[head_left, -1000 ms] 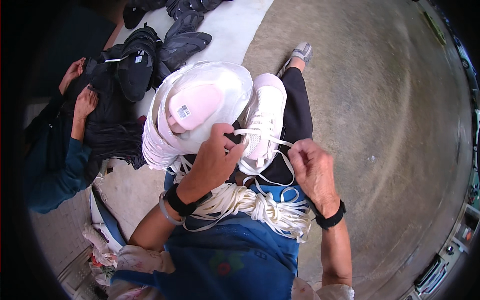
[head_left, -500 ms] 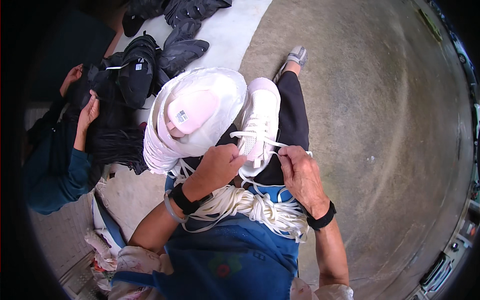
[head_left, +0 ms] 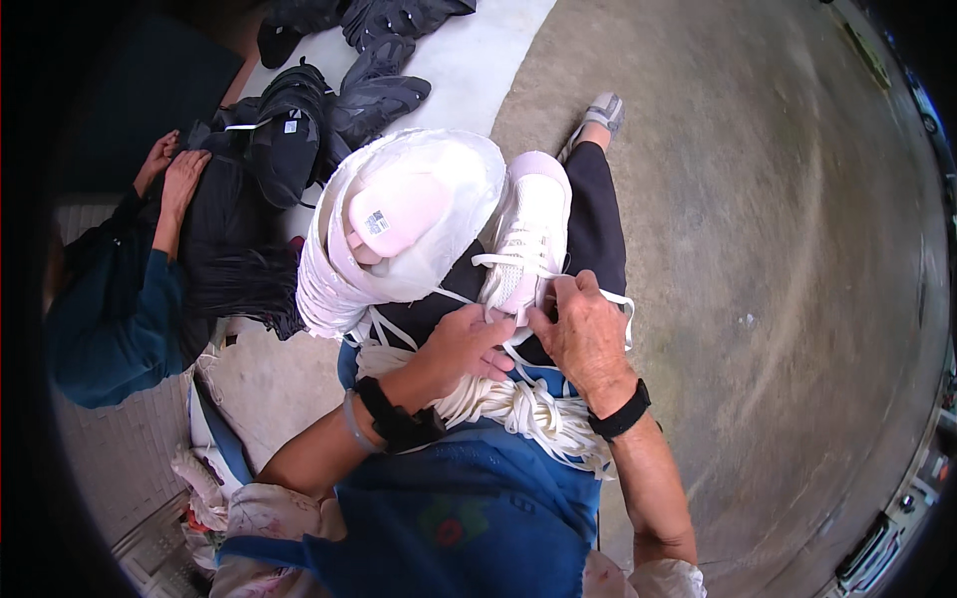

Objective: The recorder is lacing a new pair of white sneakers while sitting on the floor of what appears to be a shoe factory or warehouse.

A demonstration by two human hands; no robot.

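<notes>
A white and pale pink shoe (head_left: 535, 224) lies over my right thigh, toe pointing away from me, with white lace crossing its front. My left hand (head_left: 464, 344) has its thumb and forefinger closed at the shoe's heel end, and its other fingers are loosely apart below. Bent over the opposite side of the collar, my right hand (head_left: 586, 334) pinches the white shoelace (head_left: 630, 317), which loops out beside the knuckles. Its fingertips are partly hidden. Across my lap, under both hands, lies a bundle of white laces (head_left: 543, 424).
Just left of the shoe stands a nested stack of white shoe uppers (head_left: 324, 284) with a pink insole (head_left: 399, 214) inside. Beyond are several black shoes (head_left: 284, 149) on a white surface (head_left: 478, 75). A co-worker's hands (head_left: 179, 179) handle black material at the left. Concrete floor (head_left: 758, 249) extends right.
Both hands have come closer together at the shoe's heel end. My left hand has moved right and its lower fingers have loosened. The co-worker's hands have drawn together.
</notes>
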